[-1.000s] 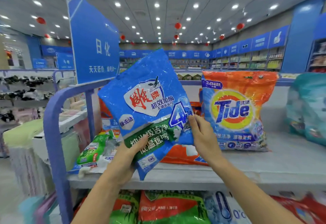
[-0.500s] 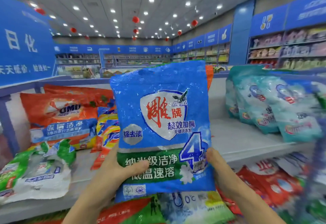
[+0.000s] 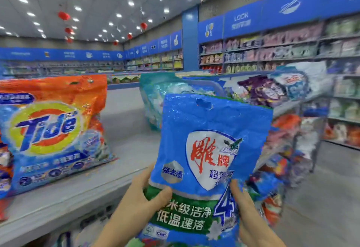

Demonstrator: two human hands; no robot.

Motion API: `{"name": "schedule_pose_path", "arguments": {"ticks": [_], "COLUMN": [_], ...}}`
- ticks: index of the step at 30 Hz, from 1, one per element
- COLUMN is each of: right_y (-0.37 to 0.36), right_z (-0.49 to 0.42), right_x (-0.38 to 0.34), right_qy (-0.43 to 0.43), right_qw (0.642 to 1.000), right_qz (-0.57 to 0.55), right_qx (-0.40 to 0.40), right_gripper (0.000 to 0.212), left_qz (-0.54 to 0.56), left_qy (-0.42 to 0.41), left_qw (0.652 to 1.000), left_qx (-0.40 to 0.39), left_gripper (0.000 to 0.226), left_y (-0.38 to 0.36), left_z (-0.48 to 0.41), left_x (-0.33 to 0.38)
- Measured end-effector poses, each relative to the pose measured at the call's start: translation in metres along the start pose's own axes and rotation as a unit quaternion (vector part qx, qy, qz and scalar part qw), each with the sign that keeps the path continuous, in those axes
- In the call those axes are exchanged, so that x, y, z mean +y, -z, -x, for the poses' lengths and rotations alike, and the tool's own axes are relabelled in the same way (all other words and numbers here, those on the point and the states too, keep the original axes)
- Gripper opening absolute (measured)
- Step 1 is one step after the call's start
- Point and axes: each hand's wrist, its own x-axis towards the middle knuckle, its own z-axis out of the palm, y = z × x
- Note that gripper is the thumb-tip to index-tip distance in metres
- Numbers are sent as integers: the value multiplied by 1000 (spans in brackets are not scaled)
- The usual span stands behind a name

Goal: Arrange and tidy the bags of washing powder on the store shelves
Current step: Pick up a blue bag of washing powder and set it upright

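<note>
I hold a blue washing-powder bag (image 3: 210,145) with a red-lettered shield logo and a green band upright in front of me. My left hand (image 3: 136,204) grips its lower left edge, thumb across the green band. My right hand (image 3: 247,213) grips its lower right edge. The bag hangs in the air over the front edge of the grey top shelf (image 3: 120,167). On that shelf to the left an orange and blue Tide bag (image 3: 52,132) stands upright. Teal bags (image 3: 153,98) stand behind the held bag.
Purple and blue bags (image 3: 272,89) lie further right on the same shelf. Lower shelves (image 3: 280,169) to the right hold several mixed bags. An aisle floor (image 3: 327,188) runs on the right, with stocked wall shelving (image 3: 272,52) beyond it.
My view has swung right along the shelf, and the blue bag has travelled right with both hands. The Tide bag now sits at left, and the aisle and wall shelving have come into view.
</note>
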Motion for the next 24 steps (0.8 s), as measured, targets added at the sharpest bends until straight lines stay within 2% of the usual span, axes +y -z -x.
{"name": "schedule_pose_path", "arguments": {"ticks": [1, 3, 5, 9, 14, 17, 19, 21, 24], "right_y": [25, 72, 112, 175, 223, 241, 252, 262, 276], "right_z": [-8, -24, -37, -63, -105, -137, -165, -198, -256], "right_x": [-10, -32, -56, -93, -134, -157, -171, -186, -207], "right_qy": [5, 15, 24, 16, 56, 76, 100, 126, 158], "right_qw": [1000, 1000, 999, 997, 990, 985, 977, 968, 953], "right_qz": [-1, 9, 34, 54, 114, 148, 182, 216, 256], "right_qx": [-7, 1, 19, 49, 68, 53, 45, 36, 25], "right_gripper": [66, 54, 58, 64, 85, 86, 75, 53, 29], "left_qz": [1, 0, 7, 76, 112, 139, 166, 182, 203], "left_qy": [-5, -18, -30, -2, 17, 33, 42, 46, 67], "left_qw": [1000, 1000, 1000, 997, 993, 990, 985, 982, 976], "left_qx": [5, 14, 8, -8, -20, -17, -14, -1, 30], "left_gripper": [38, 35, 42, 32, 53, 56, 48, 40, 47], "left_y": [-24, -72, -118, -198, -269, -302, -324, -344, -371], "left_z": [-9, -26, -43, -75, -120, -155, -180, -208, -256], "left_x": [-4, -10, -14, -11, -17, -26, -33, -41, -52]}}
